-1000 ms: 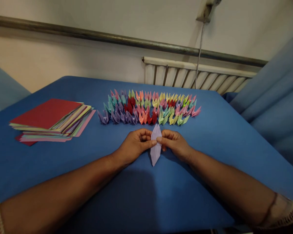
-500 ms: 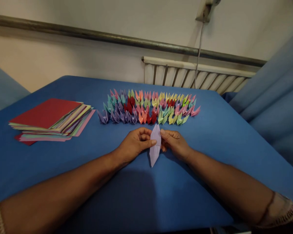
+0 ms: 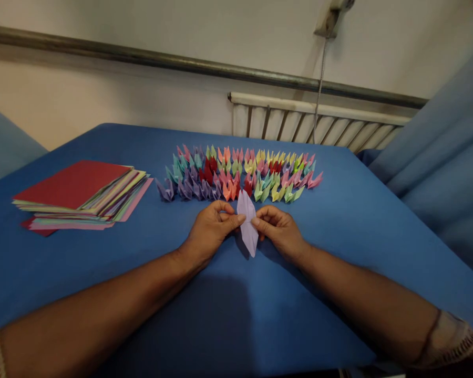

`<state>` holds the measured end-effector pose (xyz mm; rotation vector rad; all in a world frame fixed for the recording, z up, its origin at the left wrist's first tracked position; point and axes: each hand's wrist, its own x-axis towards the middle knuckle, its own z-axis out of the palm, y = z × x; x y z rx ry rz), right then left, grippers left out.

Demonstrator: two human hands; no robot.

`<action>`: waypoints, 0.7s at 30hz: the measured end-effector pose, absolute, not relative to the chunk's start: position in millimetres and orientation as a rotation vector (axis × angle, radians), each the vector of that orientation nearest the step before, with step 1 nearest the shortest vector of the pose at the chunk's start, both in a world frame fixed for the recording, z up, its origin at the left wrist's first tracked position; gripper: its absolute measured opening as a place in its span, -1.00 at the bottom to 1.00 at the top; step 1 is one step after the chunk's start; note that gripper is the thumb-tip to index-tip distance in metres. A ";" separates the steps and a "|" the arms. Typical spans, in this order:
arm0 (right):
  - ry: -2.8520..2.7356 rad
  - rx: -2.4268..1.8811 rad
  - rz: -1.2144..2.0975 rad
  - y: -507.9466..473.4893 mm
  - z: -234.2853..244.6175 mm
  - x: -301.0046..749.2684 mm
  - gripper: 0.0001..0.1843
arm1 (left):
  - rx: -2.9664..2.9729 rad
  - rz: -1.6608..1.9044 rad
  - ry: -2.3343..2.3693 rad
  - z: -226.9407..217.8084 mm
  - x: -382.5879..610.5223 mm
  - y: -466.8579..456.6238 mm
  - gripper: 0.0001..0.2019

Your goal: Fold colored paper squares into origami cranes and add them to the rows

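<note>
A lilac folded paper piece [image 3: 248, 222], a long diamond shape, stands nearly upright between both hands over the blue table [image 3: 339, 231]. My left hand [image 3: 209, 230] pinches its left edge with thumb and fingers curled. My right hand [image 3: 279, 231] pinches its right edge the same way. Just beyond the paper are rows of several small coloured paper cranes [image 3: 240, 173].
A stack of coloured square sheets [image 3: 82, 194], red on top, lies at the left of the table. A white radiator [image 3: 315, 123] and a metal rail run along the wall behind. Blue fabric hangs at the right edge.
Both hands have lifted the lilac paper slightly and shifted it away from me, closer to the cranes; its lower tip now sits higher and it tilts a little.
</note>
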<state>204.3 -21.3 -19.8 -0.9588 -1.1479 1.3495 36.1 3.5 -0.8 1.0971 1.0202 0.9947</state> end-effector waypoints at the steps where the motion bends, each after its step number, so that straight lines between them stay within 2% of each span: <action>1: -1.140 -0.962 1.348 -21.6 -19.9 204.2 -0.67 | 1.114 0.997 1.034 -0.4 36.1 3.1 -0.65; 8: -1.080 -1.007 1.272 -22.0 -21.5 203.1 -0.66 | 1.236 0.934 1.017 -4.3 36.3 2.0 -0.77; 11: -1.199 -1.063 1.051 -25.1 -23.1 202.3 -0.72 | 1.274 0.897 1.040 -5.4 37.1 2.0 -0.84; 18: -1.773 -1.118 0.339 -40.0 -15.2 207.2 -0.91 | 1.268 0.847 0.914 6.4 39.5 -11.8 -0.84; 21: -1.973 -1.134 0.173 -43.5 -9.0 208.7 -0.88 | 1.279 0.783 0.917 9.5 39.2 -15.3 -0.81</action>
